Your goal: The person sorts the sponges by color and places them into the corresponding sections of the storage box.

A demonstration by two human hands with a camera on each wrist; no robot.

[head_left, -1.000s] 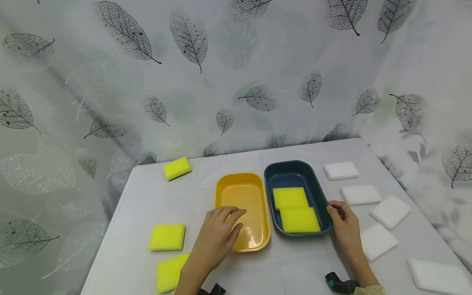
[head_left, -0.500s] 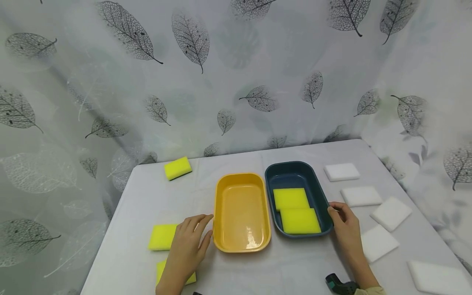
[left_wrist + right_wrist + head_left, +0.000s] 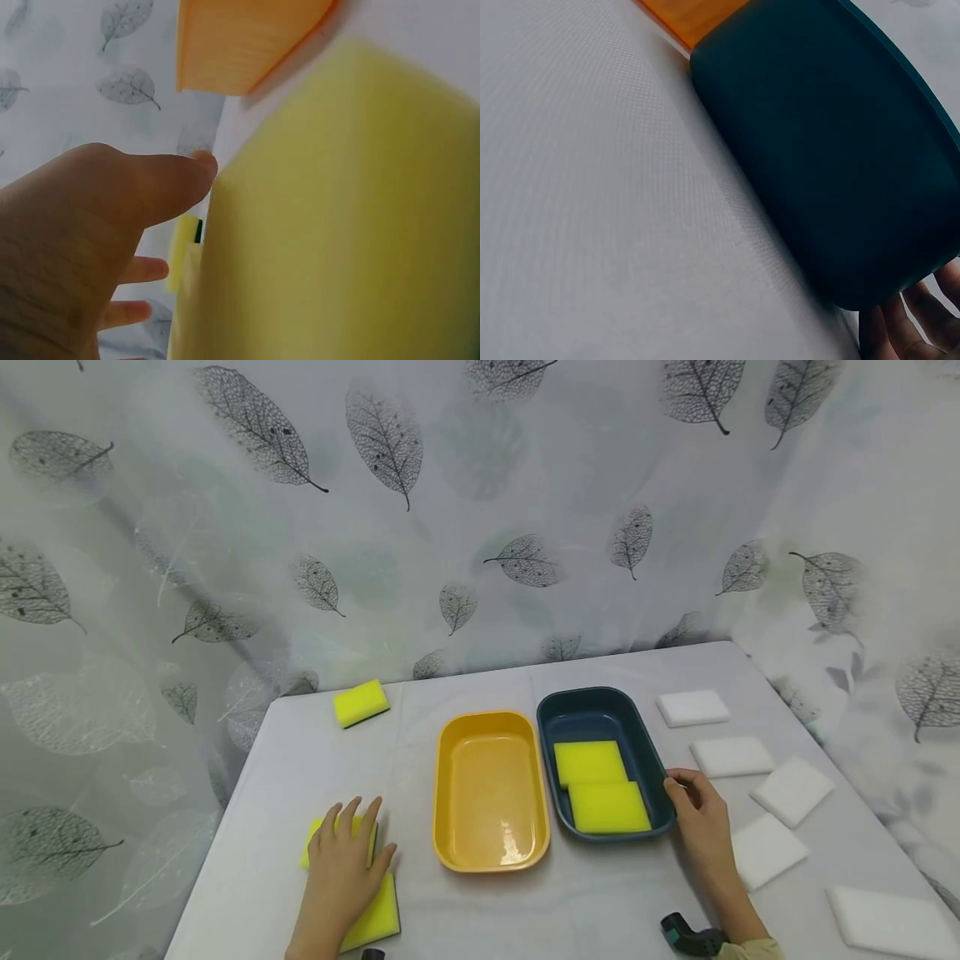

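In the head view my left hand (image 3: 341,864), fingers spread and fairly straight, is over two yellow scouring sponges, the farther sponge (image 3: 372,842) partly hidden beneath its fingers. The nearer sponge (image 3: 378,917) shows beside the thumb; a large blurred yellow sponge (image 3: 337,225) fills much of the left wrist view. At the dark blue tray's right rim, my right hand (image 3: 701,818) holds the edge with thumb and fingertips. This tray (image 3: 588,712) contains two yellow sponges (image 3: 609,808), one overlapping the other. An orange-yellow tray (image 3: 491,785) with nothing in it stands on its left.
Another yellow sponge (image 3: 361,703) lies at the table's far left edge. Several white sponge blocks (image 3: 731,756) are spread along the right side, close beyond the right hand. A leaf-patterned curtain (image 3: 480,527) hangs behind the white-covered table (image 3: 600,910).
My left hand has moved left from over the orange-yellow tray to the sponges, its fingers spreading. The right hand stays at the dark blue tray's rim.
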